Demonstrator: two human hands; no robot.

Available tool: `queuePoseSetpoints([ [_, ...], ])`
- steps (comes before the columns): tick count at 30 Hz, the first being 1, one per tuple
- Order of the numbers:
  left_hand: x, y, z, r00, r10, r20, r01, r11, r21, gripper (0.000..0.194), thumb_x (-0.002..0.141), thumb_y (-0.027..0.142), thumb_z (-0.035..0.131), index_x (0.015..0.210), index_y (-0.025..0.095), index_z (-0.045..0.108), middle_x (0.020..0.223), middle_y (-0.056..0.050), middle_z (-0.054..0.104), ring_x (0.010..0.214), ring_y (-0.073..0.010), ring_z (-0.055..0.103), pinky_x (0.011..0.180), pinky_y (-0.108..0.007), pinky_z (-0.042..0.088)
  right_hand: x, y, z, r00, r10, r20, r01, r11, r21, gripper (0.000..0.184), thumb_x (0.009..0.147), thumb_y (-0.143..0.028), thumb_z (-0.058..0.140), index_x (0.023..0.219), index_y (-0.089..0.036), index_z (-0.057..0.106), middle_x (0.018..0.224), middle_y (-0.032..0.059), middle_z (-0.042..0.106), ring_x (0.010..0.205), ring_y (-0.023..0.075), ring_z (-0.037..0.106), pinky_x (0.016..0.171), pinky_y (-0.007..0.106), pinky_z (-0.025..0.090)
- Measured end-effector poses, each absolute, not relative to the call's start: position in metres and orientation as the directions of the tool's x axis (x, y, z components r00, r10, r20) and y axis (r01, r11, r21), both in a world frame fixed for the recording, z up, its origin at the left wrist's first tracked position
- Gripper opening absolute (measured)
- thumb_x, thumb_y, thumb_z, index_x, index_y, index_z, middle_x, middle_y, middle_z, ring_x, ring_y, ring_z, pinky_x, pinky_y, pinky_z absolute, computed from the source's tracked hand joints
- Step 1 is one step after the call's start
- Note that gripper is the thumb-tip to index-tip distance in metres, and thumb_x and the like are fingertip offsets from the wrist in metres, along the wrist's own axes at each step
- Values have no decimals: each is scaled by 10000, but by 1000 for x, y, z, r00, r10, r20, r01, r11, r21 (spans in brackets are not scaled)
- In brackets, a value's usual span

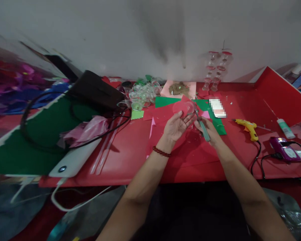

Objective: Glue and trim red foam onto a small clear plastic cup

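Observation:
My left hand (177, 126), with a dark red bead bracelet (162, 151) on the wrist, pinches a piece of red paper (178, 106). A clear round plastic cup (189, 107) appears to be against that paper; how they are joined cannot be made out. My right hand (208, 129) is closed around scissors (203, 129) with grey-green handles. The blades point up and away from me, close to the edge of the red paper and cup. Under both hands lie red paper sheets (180, 154), with a green sheet (219, 127) partly covered behind them.
Clear plastic cups (144, 93) are heaped at the back. On the right lie a yellow glue gun (248, 128), a glue bottle (286, 128) and a purple device (282, 149) with cords. A white power bank (72, 162) and black bag (96, 90) lie left. Joined cups (212, 72) stand against the wall.

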State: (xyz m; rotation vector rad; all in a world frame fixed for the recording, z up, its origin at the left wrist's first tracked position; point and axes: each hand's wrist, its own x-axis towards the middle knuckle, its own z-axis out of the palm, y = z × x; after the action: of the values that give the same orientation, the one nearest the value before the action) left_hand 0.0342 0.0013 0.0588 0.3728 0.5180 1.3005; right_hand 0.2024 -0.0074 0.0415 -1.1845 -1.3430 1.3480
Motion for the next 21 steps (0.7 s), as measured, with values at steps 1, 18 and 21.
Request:
queuePoseSetpoints([
  [1, 35, 0, 60, 177, 973, -148, -814, 229, 534, 91, 817, 220, 754, 842, 211, 667, 913, -38, 797, 1073, -233, 783, 1089, -400, 578, 202, -7, 41, -170, 984, -53, 36, -48, -998, 586, 682, -738, 815, 987, -276, 621, 728, -51, 500, 615, 127, 458, 549, 276, 397],
  [18, 34, -2, 75, 161, 960, -228, -846, 253, 469, 109, 891, 189, 665, 782, 188, 656, 794, -68, 755, 1235, -310, 733, 1199, -517, 505, 205, -5, 36, -156, 987, -39, 18, -37, -999, 600, 653, -747, 834, 936, -253, 645, 588, -84, 501, 444, 75, 410, 430, 226, 331],
  [21, 33, -3, 77, 164, 958, -234, -846, 259, 466, 110, 905, 198, 646, 797, 179, 660, 827, -76, 768, 1199, -306, 752, 1194, -507, 507, 205, -2, 34, -134, 991, -3, 59, 5, -998, 593, 636, -725, 838, 935, -243, 666, 613, -72, 549, 452, 75, 425, 433, 223, 351],
])
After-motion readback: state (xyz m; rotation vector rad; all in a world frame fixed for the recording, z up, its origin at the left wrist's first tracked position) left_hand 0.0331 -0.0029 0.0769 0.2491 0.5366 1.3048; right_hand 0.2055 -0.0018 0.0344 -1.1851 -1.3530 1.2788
